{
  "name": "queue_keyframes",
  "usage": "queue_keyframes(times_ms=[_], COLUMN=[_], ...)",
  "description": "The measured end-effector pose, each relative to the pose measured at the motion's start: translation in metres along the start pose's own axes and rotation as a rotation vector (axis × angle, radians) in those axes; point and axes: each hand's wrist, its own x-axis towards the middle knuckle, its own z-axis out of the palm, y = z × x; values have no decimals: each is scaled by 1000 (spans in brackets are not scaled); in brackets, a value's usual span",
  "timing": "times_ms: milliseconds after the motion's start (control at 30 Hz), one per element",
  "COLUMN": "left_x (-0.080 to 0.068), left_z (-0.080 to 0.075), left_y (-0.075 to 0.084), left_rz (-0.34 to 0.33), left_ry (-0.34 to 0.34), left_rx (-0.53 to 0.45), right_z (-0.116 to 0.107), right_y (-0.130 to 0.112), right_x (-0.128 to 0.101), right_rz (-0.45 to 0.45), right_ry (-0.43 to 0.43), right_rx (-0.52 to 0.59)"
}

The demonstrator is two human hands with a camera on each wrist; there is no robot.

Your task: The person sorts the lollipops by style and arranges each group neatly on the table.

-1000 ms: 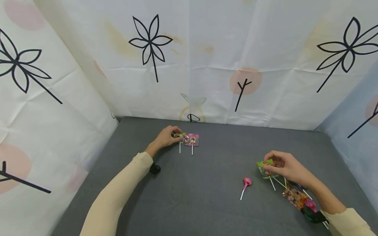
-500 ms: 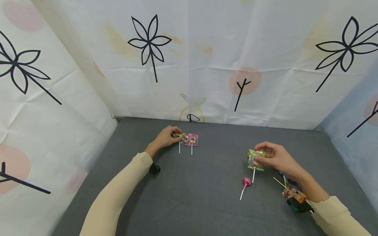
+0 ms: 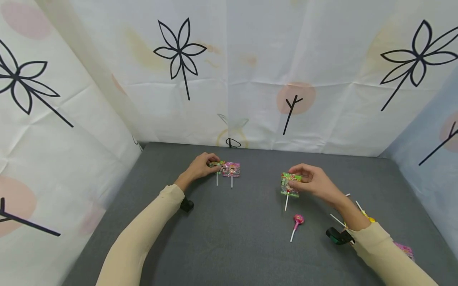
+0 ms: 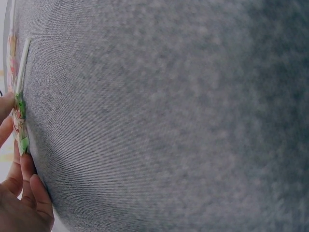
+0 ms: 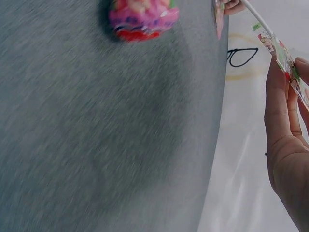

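Note:
At the back left of the table, my left hand (image 3: 201, 165) pinches a green-wrapped lollipop (image 4: 21, 123), its white stick toward me. Right beside it lies a pink-wrapped lollipop (image 3: 231, 169), stick also toward me. My right hand (image 3: 315, 182) holds another flat green-wrapped lollipop (image 3: 286, 185) between thumb and fingers, above the table, stick hanging down. Below that, a round pink lollipop (image 3: 298, 219) lies on the cloth; its head fills the top of the right wrist view. The left thumb and fingers partly hide the left lollipop.
More lollipops lie at the right under my right forearm: white sticks, a yellow one (image 3: 369, 217) and a pink wrapper (image 3: 405, 250) show. A grey cloth (image 3: 229, 246) covers the table. Patterned white sheets (image 3: 250, 59) stand behind and at the sides.
My right hand has lifted the green-wrapped lollipop away from the pile at the right and carried it left and farther back. The left hand has stayed in place.

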Motion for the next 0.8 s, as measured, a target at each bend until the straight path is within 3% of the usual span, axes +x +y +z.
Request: queue_keyframes(times_ms=[333,800], left_x=[3,1], left_z=[5,2], left_y=[-9,-5], left_rz=[17,18], left_ry=[2,4], left_rx=[7,-4], right_z=[15,39], right_y=[-5,-2], right_x=[23,54], right_rz=[-26,0], right_ry=[-4,38], right_rx=[43,39])
